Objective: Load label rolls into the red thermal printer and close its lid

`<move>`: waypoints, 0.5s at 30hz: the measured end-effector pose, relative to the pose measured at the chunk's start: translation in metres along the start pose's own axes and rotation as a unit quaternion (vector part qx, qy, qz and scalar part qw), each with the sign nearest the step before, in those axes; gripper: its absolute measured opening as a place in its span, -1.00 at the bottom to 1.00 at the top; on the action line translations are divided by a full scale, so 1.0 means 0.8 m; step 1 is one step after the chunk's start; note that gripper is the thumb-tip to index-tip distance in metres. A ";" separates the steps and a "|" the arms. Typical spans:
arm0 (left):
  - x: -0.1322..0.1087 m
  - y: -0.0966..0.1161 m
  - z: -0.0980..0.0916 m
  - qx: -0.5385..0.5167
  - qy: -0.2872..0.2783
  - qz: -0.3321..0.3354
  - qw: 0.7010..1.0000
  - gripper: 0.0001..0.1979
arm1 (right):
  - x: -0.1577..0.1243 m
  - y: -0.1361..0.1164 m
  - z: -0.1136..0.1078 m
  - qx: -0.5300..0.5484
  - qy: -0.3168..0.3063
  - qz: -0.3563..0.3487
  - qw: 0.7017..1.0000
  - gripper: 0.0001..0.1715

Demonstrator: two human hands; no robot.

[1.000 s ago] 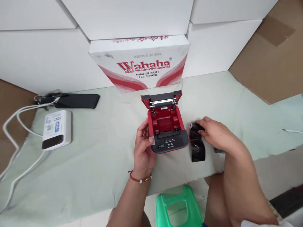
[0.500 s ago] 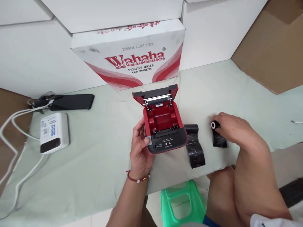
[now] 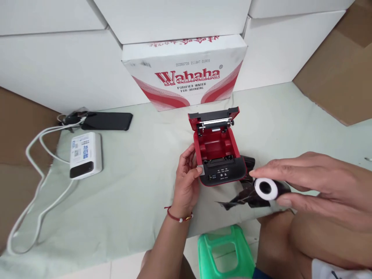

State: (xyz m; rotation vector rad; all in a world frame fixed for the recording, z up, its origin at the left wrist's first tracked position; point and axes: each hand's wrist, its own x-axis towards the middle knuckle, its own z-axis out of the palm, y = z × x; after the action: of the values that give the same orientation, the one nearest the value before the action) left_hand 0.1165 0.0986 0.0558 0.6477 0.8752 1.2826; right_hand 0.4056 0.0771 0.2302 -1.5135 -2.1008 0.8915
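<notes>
A small black-wrapped roll with a white core (image 3: 271,191) was pinched in the right hand (image 3: 316,182) just right of the open red plastic printer (image 3: 217,155), whose left side was gripped by the left hand (image 3: 186,180).

I count on my feed: 1 printer (image 3: 216,155), 1 roll (image 3: 266,188), 1 wrapper (image 3: 236,201), 1 phone (image 3: 107,121), 1 power bank (image 3: 85,155), 1 carton (image 3: 184,73), 1 stool (image 3: 223,252), 1 bracelet (image 3: 177,218).

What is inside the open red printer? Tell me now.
In the red printer, the paper bay is bare red plastic; a metal roller crosses the raised lid. The roll is outside, in the right hand. The left hand covers the printer's left side.
</notes>
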 end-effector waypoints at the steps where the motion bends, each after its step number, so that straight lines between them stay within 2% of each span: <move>1: -0.001 0.000 0.000 -0.001 -0.002 0.000 1.000 -0.37 | 0.019 -0.005 0.001 0.034 -0.064 -0.021 0.997 -0.61; 3: -0.001 -0.001 0.000 -0.005 -0.001 0.000 1.000 -0.37 | 0.059 -0.015 0.010 0.091 -0.161 -0.045 0.982 -0.57; 5: -0.002 -0.002 0.000 -0.009 0.001 -0.002 1.000 -0.38 | 0.098 -0.022 0.029 0.084 -0.173 -0.031 0.981 -0.53; 8: 0.000 -0.002 -0.002 -0.002 -0.002 0.006 1.000 -0.36 | 0.142 -0.029 0.066 -0.011 -0.167 -0.031 0.985 -0.57; 11: 0.001 0.000 -0.003 0.008 -0.011 0.015 1.000 -0.37 | 0.159 -0.027 0.091 -0.082 -0.196 -0.033 0.977 -0.64; 15: 0.000 -0.001 -0.004 0.031 -0.021 0.022 0.999 -0.44 | 0.158 -0.018 0.088 -0.069 -0.204 -0.024 0.976 -0.55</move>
State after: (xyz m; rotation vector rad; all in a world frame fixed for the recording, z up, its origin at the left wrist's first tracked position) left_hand 0.1140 0.0978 0.0534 0.7443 0.8740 1.2801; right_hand 0.3075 0.1747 0.1841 -1.4311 -2.5231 1.1398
